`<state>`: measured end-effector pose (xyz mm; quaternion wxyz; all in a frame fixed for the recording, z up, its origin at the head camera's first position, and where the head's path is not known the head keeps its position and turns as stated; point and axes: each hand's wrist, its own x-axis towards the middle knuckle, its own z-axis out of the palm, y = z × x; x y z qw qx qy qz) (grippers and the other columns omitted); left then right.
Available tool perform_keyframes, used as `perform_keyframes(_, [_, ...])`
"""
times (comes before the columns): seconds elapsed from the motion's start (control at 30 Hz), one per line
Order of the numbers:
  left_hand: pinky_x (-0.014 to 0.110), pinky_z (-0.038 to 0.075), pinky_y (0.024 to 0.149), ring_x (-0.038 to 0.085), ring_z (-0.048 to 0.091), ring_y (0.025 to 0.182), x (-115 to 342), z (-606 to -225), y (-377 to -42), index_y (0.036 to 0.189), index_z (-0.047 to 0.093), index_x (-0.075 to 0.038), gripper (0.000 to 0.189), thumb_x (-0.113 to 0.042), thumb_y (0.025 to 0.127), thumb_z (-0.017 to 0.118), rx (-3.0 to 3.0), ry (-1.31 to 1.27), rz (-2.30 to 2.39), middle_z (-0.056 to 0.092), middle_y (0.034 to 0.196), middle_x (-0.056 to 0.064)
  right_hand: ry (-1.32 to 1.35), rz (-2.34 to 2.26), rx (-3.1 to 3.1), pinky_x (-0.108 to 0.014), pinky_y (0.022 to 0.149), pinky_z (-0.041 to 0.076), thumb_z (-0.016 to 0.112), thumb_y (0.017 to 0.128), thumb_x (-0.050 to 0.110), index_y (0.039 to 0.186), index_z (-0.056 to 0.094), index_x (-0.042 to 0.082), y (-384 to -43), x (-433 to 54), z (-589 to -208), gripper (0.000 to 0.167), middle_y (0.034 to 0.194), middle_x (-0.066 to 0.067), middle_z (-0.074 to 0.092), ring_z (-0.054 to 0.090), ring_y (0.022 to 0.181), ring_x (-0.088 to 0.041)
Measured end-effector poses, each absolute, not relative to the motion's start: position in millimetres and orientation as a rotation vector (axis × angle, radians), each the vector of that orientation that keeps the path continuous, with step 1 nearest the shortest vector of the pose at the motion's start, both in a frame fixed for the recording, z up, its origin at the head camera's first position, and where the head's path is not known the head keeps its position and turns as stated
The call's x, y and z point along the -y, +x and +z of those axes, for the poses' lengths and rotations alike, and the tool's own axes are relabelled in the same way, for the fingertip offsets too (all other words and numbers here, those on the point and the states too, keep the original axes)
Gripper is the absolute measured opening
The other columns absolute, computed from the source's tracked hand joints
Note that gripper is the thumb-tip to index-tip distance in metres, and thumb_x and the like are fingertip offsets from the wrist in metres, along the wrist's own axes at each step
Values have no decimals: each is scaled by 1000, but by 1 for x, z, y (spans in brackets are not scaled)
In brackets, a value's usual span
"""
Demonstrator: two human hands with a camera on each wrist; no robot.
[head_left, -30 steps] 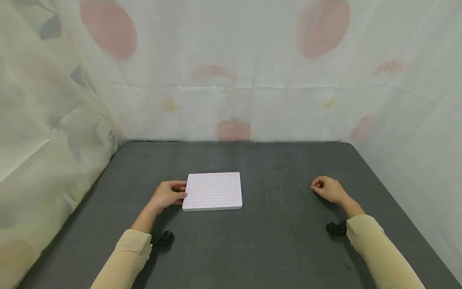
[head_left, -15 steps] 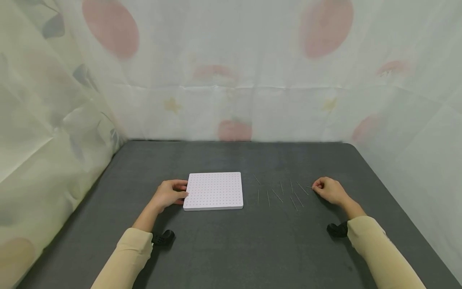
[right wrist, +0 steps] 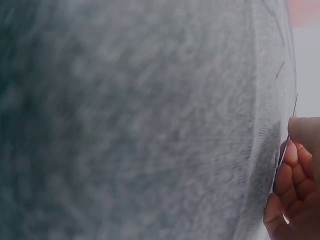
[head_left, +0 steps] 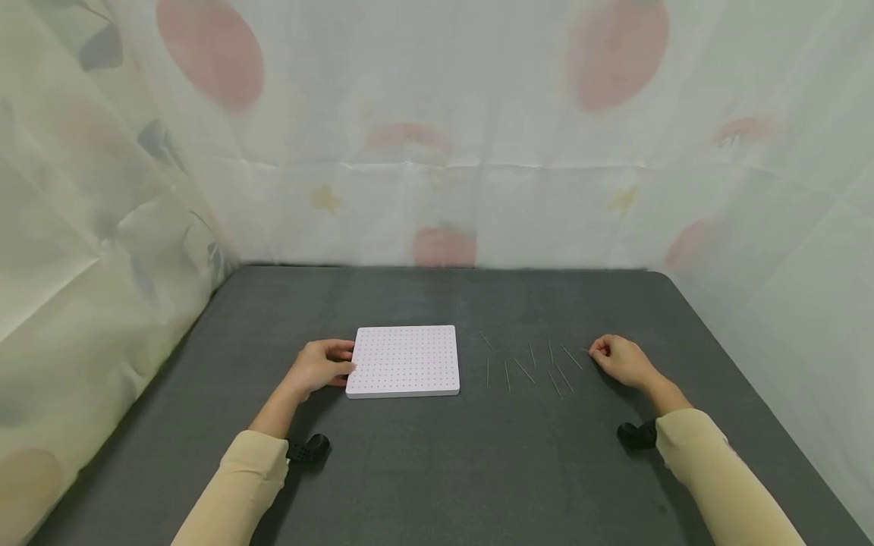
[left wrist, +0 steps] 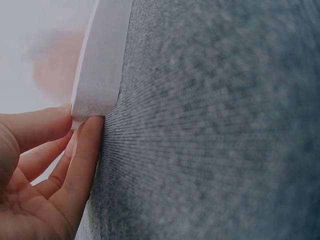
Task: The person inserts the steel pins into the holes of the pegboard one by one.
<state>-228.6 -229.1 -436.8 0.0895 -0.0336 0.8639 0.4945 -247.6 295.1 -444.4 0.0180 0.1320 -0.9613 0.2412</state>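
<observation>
A white pegboard (head_left: 406, 362) with rows of small holes lies flat on the dark table. At its left edge my left hand (head_left: 319, 370) grips it, the thumb on the top rim and the fingers against the side, as the left wrist view shows at the board's corner (left wrist: 97, 85). Over on the right, my right hand (head_left: 623, 359) pinches a thin metal needle (right wrist: 295, 106) between thumb and fingers. One end of it sticks out past the thumb. Several similar needles (head_left: 524, 370) lie scattered between the pegboard and my right hand.
The grey table (head_left: 437, 470) runs back to a hanging white curtain (head_left: 532, 212) with pink and yellow prints. Another curtain (head_left: 89, 250) hangs along the left side. A black wrist camera (head_left: 309, 450) sits at my left cuff, another at my right.
My right fingers have shifted slightly around the needle, and less of it shows past the fingertips in the head view. The left hand and pegboard stay in place.
</observation>
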Motion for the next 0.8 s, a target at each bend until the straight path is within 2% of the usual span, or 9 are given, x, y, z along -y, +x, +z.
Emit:
perform_keyframes(0.33, [33,58,66,19,63,82,228,-434,-228,128,51,0,47,-3,83,65,-2561,-122,1471,56,113,19,386,791,2975,-30,59,40,47,94,11,96,57,-2,-250,-287,-438,16,83,-9,58,46,66,-14])
perform_keyframes(0.67, [33,58,66,18,63,82,228,-433,-228,128,50,1,48,-2,83,65,-2560,-119,1474,56,113,20,426,852,2949,-30,58,40,44,96,11,101,51,-2,-254,-268,-425,16,84,-11,56,46,65,-15])
perform_keyframes(0.8, [33,58,66,19,63,83,228,-434,-228,128,50,1,48,-3,83,65,-2562,-114,1472,56,113,20,425,892,2936,-33,63,45,43,97,12,103,49,-1,-256,-261,-421,16,92,-15,57,52,74,-20])
